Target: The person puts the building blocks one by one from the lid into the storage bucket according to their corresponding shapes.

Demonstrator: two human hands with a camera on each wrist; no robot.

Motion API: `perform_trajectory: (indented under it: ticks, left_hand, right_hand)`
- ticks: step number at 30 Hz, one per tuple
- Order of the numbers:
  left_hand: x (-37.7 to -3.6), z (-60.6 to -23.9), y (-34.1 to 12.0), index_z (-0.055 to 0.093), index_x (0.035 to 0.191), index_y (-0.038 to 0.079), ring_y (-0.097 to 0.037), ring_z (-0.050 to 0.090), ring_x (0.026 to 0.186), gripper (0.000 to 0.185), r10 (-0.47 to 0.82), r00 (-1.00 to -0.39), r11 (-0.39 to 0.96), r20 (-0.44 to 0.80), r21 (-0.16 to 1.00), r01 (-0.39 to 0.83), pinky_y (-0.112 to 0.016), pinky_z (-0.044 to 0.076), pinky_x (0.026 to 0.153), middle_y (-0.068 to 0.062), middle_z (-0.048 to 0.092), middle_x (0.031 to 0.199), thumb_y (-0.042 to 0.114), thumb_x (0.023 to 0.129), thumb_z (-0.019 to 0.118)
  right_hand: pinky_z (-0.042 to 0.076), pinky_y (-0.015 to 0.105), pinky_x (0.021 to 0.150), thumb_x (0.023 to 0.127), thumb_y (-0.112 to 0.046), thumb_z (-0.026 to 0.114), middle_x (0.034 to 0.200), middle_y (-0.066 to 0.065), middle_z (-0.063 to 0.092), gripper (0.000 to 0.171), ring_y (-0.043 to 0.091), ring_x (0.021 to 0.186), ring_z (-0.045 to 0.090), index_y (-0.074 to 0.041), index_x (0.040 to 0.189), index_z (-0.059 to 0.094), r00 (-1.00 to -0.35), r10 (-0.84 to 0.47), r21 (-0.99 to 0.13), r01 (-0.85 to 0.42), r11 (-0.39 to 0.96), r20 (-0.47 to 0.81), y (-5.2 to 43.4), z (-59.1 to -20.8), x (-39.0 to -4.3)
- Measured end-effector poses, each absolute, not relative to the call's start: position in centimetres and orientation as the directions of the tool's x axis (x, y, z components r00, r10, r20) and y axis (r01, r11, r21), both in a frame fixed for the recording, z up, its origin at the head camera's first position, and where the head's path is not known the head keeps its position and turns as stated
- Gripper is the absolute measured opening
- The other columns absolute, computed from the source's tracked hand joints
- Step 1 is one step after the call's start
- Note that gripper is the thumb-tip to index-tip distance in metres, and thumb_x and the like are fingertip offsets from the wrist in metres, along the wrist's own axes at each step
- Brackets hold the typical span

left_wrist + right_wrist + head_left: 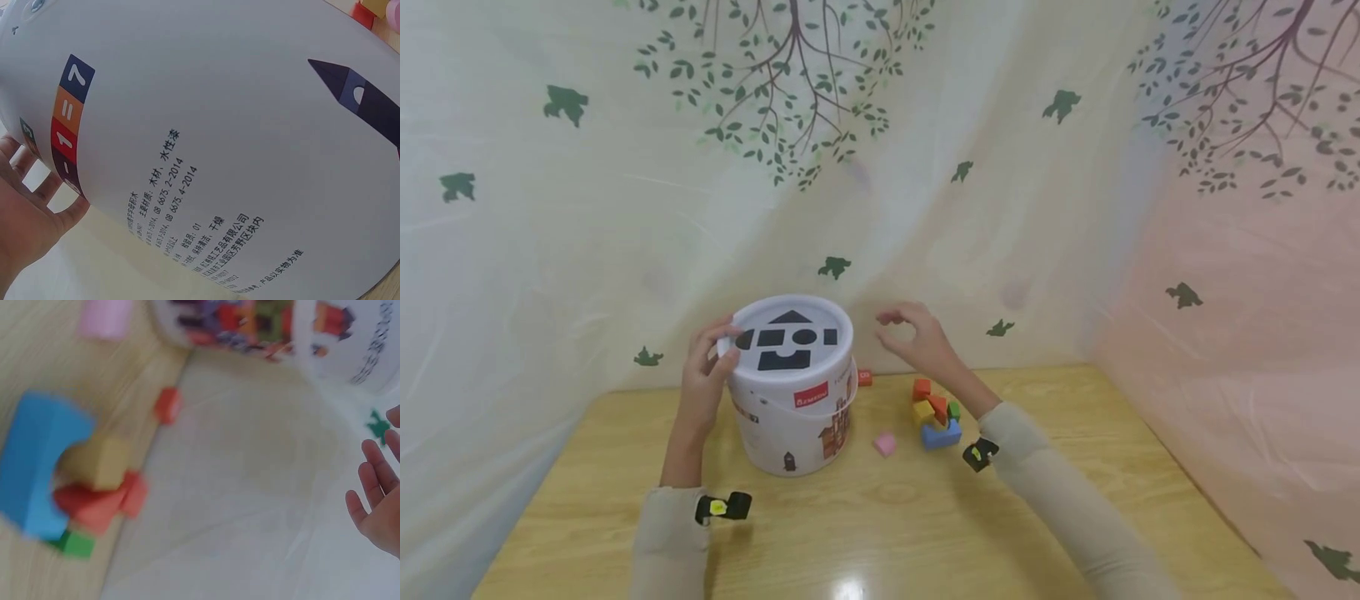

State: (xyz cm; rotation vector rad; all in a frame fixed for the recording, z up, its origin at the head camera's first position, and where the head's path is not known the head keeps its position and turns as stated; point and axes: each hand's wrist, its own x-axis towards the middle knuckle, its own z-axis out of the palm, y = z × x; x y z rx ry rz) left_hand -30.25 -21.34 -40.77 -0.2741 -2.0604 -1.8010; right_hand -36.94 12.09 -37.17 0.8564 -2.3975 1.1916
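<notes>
With our left hand we grasp the upper edge of the white, round, printed bucket, which stands on the pale wooden table. Our right hand, released and holding nothing, hovers right of it, above the small pink block and blue arched block.

- Left arm stands nearly upright from the bottom edge of the head view, sleeve ending short of the bare left wrist!
- Left hand high at the end of it, thumb apart from the fingers, gaps between those fingers in the wrist view.
- Over to the right arm, a long diagonal from the lower right, sleeve pushed back from the right wrist.
- Right hand hovers, thumb and fingers curved, a clear gap between them!
</notes>
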Motion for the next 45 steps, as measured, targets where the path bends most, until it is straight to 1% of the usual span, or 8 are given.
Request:
perform_trajectory:
  ticks: [4, 10, 15, 21, 26, 32, 39, 45]
  left_hand:
    - [-30.4, -40.6, -21.4, 0.052, 0.134, 0.002, -0.027, 0.026, 0.149, 0.041, -0.107, -0.905, 0.156, 0.413, 0.906, 0.395, -0.063, 0.019, 0.125, -0.005, 0.033, 0.159, 0.025, 0.100, 0.053]
    - [-30.5, -40.7, -21.3, 0.052, 0.133, 0.001, -0.028, 0.026, 0.149, 0.041, -0.106, -0.902, 0.156, 0.418, 0.903, 0.400, -0.062, 0.019, 0.125, -0.007, 0.033, 0.159, 0.025, 0.099, 0.053]
    - [-30.6, -40.9, -21.3, 0.052, 0.133, 0.001, -0.028, 0.027, 0.149, 0.043, -0.106, -0.899, 0.158, 0.425, 0.900, 0.407, -0.062, 0.020, 0.125, -0.007, 0.033, 0.159, 0.026, 0.099, 0.053]
    - [-30.6, -41.0, -21.2, 0.052, 0.133, 0.001, -0.028, 0.027, 0.149, 0.043, -0.105, -0.898, 0.156, 0.427, 0.899, 0.409, -0.062, 0.020, 0.125, -0.007, 0.034, 0.158, 0.027, 0.099, 0.053]
    - [-30.5, -40.8, -21.3, 0.053, 0.133, 0.002, -0.027, 0.027, 0.149, 0.042, -0.107, -0.899, 0.155, 0.425, 0.900, 0.407, -0.062, 0.021, 0.125, -0.006, 0.034, 0.159, 0.027, 0.099, 0.053]
    - [-30.5, -40.6, -21.4, 0.053, 0.133, 0.002, -0.027, 0.027, 0.149, 0.041, -0.113, -0.898, 0.164, 0.425, 0.900, 0.405, -0.063, 0.021, 0.124, -0.005, 0.034, 0.160, 0.026, 0.100, 0.053]
    - [-30.6, -40.9, -21.5, 0.054, 0.132, 0.002, -0.028, 0.027, 0.149, 0.040, -0.108, -0.897, 0.169, 0.429, 0.897, 0.409, -0.064, 0.021, 0.124, -0.007, 0.034, 0.159, 0.025, 0.099, 0.053]
    - [-30.6, -40.9, -21.4, 0.053, 0.132, 0.001, -0.028, 0.026, 0.149, 0.040, -0.106, -0.898, 0.161, 0.427, 0.898, 0.408, -0.065, 0.020, 0.124, -0.007, 0.033, 0.160, 0.024, 0.099, 0.053]
  right_hand:
    - [0.049, 0.058, 0.101, 0.092, -0.014, 0.071, 0.117, 0.014, 0.071, 0.029, 0.031, 0.109, 0.060, 0.001, 0.117, 0.069, -0.770, -0.401, -0.572, -0.638, 0.516, 0.497, 13.9, -38.2, -37.5]
    - [0.048, 0.057, 0.096, 0.091, -0.013, 0.071, 0.116, 0.018, 0.071, 0.030, 0.037, 0.108, 0.060, 0.004, 0.115, 0.069, -0.779, -0.446, -0.532, -0.626, 0.570, 0.440, 16.2, -39.9, -37.7]
    - [0.050, 0.057, 0.090, 0.087, -0.010, 0.072, 0.110, 0.022, 0.071, 0.029, 0.041, 0.102, 0.059, 0.004, 0.112, 0.069, -0.763, -0.464, -0.487, -0.646, 0.588, 0.451, 17.6, -41.3, -37.9]
    - [0.049, 0.056, 0.091, 0.086, -0.007, 0.076, 0.108, 0.023, 0.070, 0.028, 0.044, 0.104, 0.058, 0.003, 0.111, 0.070, -0.800, -0.452, -0.504, -0.599, 0.621, 0.394, 18.8, -42.3, -38.0]
    - [0.049, 0.051, 0.092, 0.086, -0.006, 0.077, 0.105, 0.018, 0.071, 0.026, 0.041, 0.104, 0.059, 0.002, 0.111, 0.070, -0.820, -0.447, -0.495, -0.573, 0.653, 0.358, 19.3, -43.0, -38.3]
    - [0.048, 0.059, 0.096, 0.086, -0.005, 0.077, 0.110, 0.024, 0.068, 0.031, 0.044, 0.108, 0.057, 0.005, 0.113, 0.068, -0.840, -0.457, -0.524, -0.541, 0.657, 0.294, 19.6, -44.1, -38.7]
    - [0.050, 0.053, 0.095, 0.085, -0.007, 0.079, 0.108, 0.023, 0.070, 0.031, 0.038, 0.104, 0.060, 0.006, 0.112, 0.069, -0.838, -0.473, -0.474, -0.545, 0.691, 0.273, 19.7, -45.0, -38.8]
    - [0.052, 0.050, 0.094, 0.086, -0.007, 0.078, 0.106, 0.016, 0.071, 0.026, 0.033, 0.103, 0.061, 0.002, 0.110, 0.072, -0.858, -0.469, -0.447, -0.511, 0.735, 0.210, 19.7, -45.5, -39.1]
